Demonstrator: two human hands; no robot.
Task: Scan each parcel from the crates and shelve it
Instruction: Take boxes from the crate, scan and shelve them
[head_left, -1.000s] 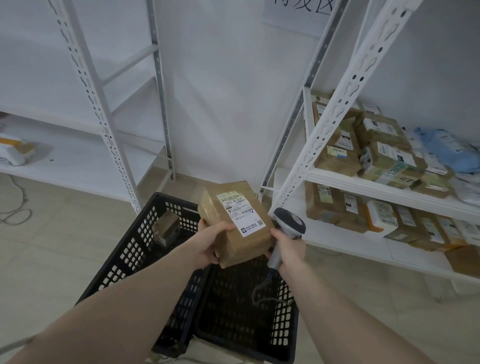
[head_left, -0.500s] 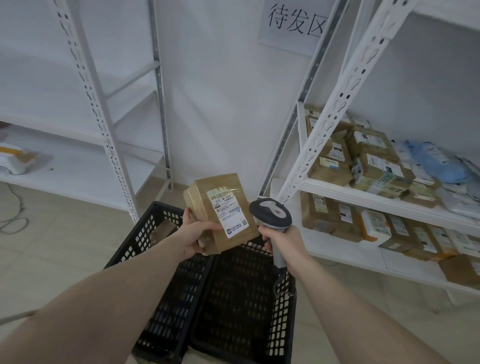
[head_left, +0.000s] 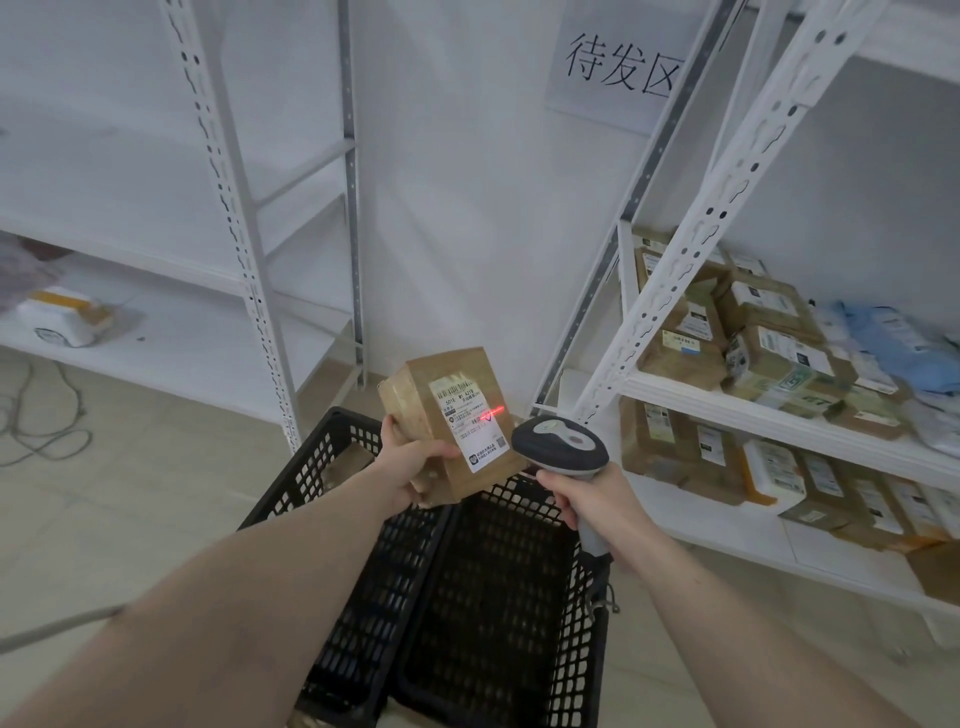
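Brown parcel (head_left: 452, 421) gripped label-up by left hand (head_left: 410, 462); right hand (head_left: 587, 493) clasps scanner (head_left: 561, 447), beam crossing label.

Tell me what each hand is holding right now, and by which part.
Left hand grips the brown cardboard parcel at its lower left corner. Right hand grips the grey handheld barcode scanner by its handle.
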